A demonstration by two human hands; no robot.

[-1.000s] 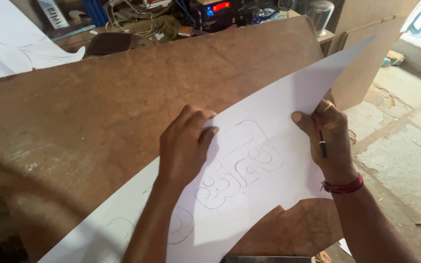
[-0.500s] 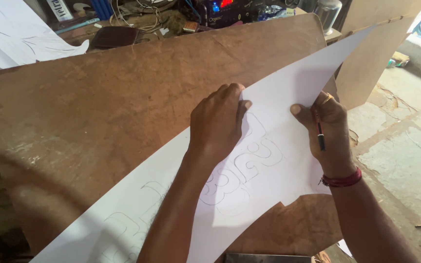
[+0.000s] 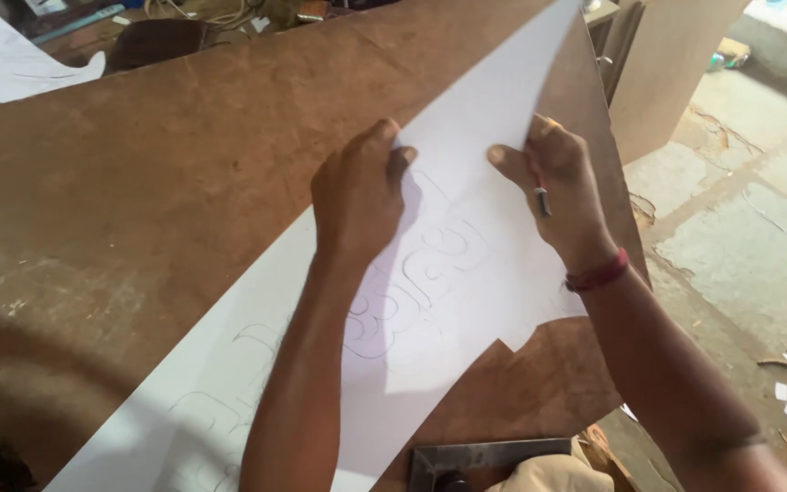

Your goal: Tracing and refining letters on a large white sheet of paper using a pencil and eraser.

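Left hand (image 3: 357,191) presses flat, fingers closed, pinning the white paper sheet (image 3: 466,273) to the brown board (image 3: 138,200); right hand (image 3: 557,187) grips a pen (image 3: 542,199), thumb steadying the sheet's edge

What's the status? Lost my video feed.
Left hand flat on white paper sheet. Right hand pinches sheet edge, holds pen. Sheet on brown board. Nothing obstructing.

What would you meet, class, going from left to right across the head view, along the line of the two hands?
Bare brown board → left hand pressing the white paper sheet → right hand, which holds a pen → red wristband → concrete floor.
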